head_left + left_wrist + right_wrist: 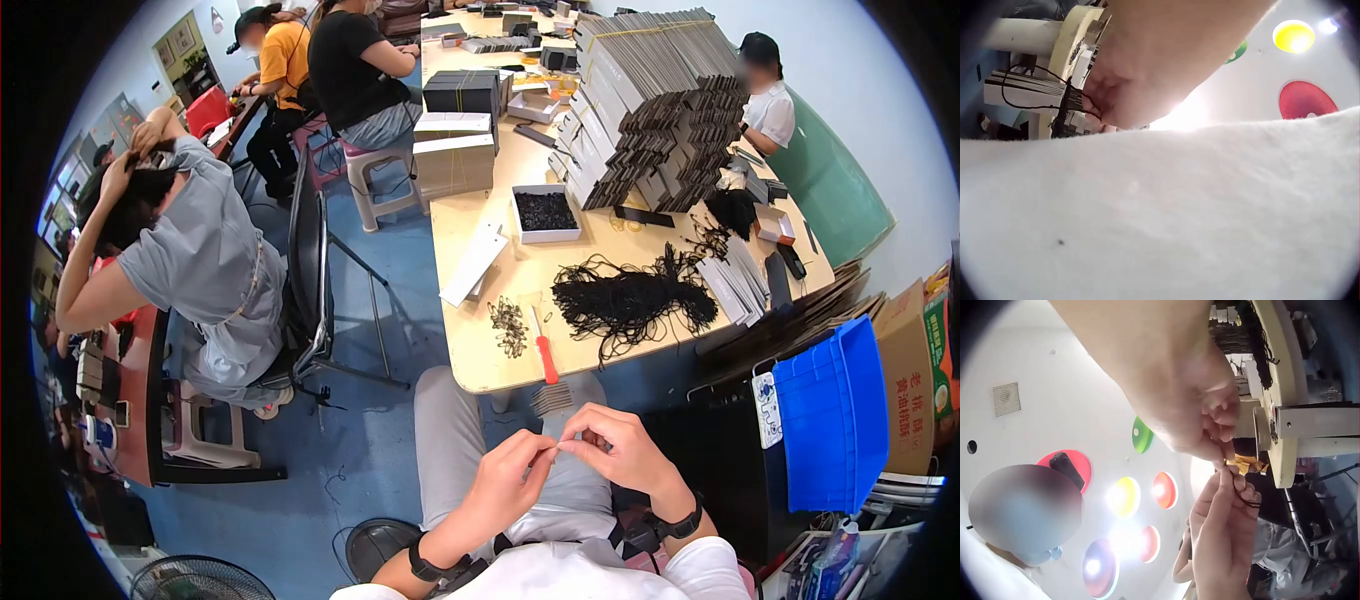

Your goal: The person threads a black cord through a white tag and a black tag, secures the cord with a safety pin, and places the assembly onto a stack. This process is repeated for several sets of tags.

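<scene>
Two pinch grips: L hand [510, 476] & R hand [624, 447] hold thin blk cord [1245, 500] btwn fingertips, above the lap [449, 440]; exact contact pt hidden by fingers, cord too fine to see in head view. L wrist view mostly blocked by white cloth [1160, 212]. Beyond, on table [470, 352]: red-handled tool [545, 358], small metal bits [508, 328] (type unclear), tangled blk pile [635, 296].

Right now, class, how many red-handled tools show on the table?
1: the red tool, between the metal pieces and black cords. Others may be hidden behind the tall stack.
</scene>
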Motion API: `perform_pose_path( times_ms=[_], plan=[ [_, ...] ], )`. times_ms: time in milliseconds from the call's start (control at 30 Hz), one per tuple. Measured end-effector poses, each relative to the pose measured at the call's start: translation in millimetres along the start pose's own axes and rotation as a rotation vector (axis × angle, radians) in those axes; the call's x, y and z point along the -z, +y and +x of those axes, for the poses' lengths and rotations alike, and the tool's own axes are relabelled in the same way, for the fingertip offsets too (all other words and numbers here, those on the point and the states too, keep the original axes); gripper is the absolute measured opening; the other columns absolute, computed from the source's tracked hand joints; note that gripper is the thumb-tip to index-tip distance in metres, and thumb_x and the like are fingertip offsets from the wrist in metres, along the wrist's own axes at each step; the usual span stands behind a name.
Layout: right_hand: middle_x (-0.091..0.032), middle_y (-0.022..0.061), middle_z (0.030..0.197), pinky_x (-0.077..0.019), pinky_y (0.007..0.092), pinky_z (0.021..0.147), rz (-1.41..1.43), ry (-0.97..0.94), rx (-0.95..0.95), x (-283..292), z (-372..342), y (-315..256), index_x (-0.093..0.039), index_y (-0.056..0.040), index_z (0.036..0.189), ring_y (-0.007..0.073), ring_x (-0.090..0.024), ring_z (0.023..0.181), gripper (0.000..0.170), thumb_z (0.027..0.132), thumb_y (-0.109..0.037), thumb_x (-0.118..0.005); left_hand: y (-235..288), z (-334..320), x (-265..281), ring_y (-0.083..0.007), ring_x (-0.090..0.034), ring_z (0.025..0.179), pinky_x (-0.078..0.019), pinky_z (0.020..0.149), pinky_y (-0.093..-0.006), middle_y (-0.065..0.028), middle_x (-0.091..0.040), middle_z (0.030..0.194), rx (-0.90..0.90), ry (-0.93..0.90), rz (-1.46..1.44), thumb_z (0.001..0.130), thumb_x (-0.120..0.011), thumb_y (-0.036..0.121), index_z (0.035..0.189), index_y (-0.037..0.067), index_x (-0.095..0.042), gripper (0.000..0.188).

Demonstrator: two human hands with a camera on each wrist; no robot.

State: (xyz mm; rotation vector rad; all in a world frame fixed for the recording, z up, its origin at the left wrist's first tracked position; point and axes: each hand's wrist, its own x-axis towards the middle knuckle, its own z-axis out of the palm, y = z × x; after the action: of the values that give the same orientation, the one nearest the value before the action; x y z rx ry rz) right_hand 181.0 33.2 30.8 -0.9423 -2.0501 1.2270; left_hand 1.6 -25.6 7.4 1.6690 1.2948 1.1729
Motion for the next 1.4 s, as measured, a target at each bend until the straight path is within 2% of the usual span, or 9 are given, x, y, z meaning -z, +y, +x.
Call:
perform_pose_path(
  times_ms=[333,500,600,700,967,1133,1267,1333,1400],
  plan=[
    [-0.054,-0.0009,0.083,-0.0418,0.0222,0.065,0.246,-0.342,-0.226,12,1,32,-0.059,-0.0021,0.091,0.0061,-0.048,0.072,0.010,0.091,-0.010,-0.064,-17,-1,3,-0.0287,-0.060,0.077,-0.0490,0.065,-0.0344,-0.0120,-0.056,0.083,-0.158,-0.143,0.113,0.083,-0.060,-0.006,0.095,0.001,-0.062,0.014],
    [-0.051,-0.0021,0.092,-0.0392,0.0218,0.074,0.742,-0.346,-0.300,2,-7,43,-0.052,-0.0043,0.100,0.0064,-0.047,0.082,0.014,0.095,-0.015,-0.060,-19,-3,-4,-0.0126,-0.057,0.069,-0.0450,0.057,-0.0257,-0.0038,-0.057,0.079,0.140,-0.205,-0.410,0.092,-0.056,0.000,0.098,0.000,-0.060,0.007],
    [-0.050,-0.0022,0.090,-0.0371,0.0202,0.066,0.786,-0.272,-0.272,-2,-10,41,-0.051,-0.0052,0.099,0.0052,-0.044,0.076,0.014,0.096,-0.016,-0.059,-15,-5,-2,-0.0055,-0.051,0.068,-0.0408,0.057,-0.0208,-0.0003,-0.056,0.081,0.376,-0.238,-0.691,0.099,-0.051,0.009,0.102,0.001,-0.057,0.011],
    [-0.049,-0.0018,0.087,-0.0326,0.0188,0.057,0.853,-0.210,-0.272,-3,-11,36,-0.050,-0.0058,0.097,0.0043,-0.041,0.069,0.014,0.096,-0.017,-0.059,-12,-3,-6,-0.0032,-0.047,0.066,-0.0383,0.058,-0.0187,0.0007,-0.055,0.081,0.291,-0.074,-0.582,0.100,-0.049,0.014,0.102,0.002,-0.057,0.014],
    [-0.049,-0.0030,0.084,-0.0384,0.0196,0.065,0.839,-0.125,-0.336,-8,-13,42,-0.050,-0.0062,0.101,0.0046,-0.046,0.073,0.011,0.096,-0.014,-0.057,-24,-8,-3,-0.0020,-0.044,0.056,-0.0334,0.051,-0.0193,0.0059,-0.052,0.064,0.356,-0.023,-0.456,0.095,-0.060,0.017,0.083,0.002,-0.057,0.019],
    [-0.050,-0.0033,0.087,-0.0404,0.0199,0.068,0.707,-0.057,-0.308,-20,-16,43,-0.051,-0.0057,0.101,0.0041,-0.047,0.076,0.011,0.096,-0.013,-0.057,-16,-4,7,0.0005,-0.040,0.058,-0.0289,0.050,-0.0190,0.0075,-0.055,0.068,0.630,-0.036,-1.048,0.091,-0.067,0.016,0.091,0.002,-0.069,0.014],
    [-0.049,-0.0034,0.089,-0.0413,0.0202,0.070,0.758,-0.091,-0.320,-23,-18,40,-0.051,-0.0055,0.101,0.0039,-0.047,0.079,0.010,0.096,-0.012,-0.057,-20,-8,-6,-0.0002,-0.041,0.058,-0.0285,0.049,-0.0192,0.0057,-0.056,0.071,0.554,0.072,-0.852,0.088,-0.070,0.013,0.097,0.001,-0.072,0.015],
    [-0.049,-0.0034,0.090,-0.0413,0.0202,0.070,0.777,-0.095,-0.328,-22,-19,35,-0.051,-0.0054,0.102,0.0039,-0.047,0.079,0.010,0.096,-0.012,-0.056,-23,-12,-8,-0.0006,-0.042,0.058,-0.0286,0.049,-0.0186,0.0039,-0.056,0.072,0.276,0.099,-0.347,0.085,-0.073,0.011,0.097,0.000,-0.072,0.016],
    [-0.050,-0.0033,0.090,-0.0414,0.0201,0.070,0.691,-0.069,-0.345,-20,-18,32,-0.050,-0.0051,0.102,0.0039,-0.048,0.080,0.011,0.097,-0.012,-0.056,-22,-11,-9,-0.0010,-0.044,0.058,-0.0301,0.049,-0.0183,0.0032,-0.056,0.072,0.233,0.081,-0.289,0.084,-0.073,0.009,0.095,-0.001,-0.071,0.015]
  ],
)
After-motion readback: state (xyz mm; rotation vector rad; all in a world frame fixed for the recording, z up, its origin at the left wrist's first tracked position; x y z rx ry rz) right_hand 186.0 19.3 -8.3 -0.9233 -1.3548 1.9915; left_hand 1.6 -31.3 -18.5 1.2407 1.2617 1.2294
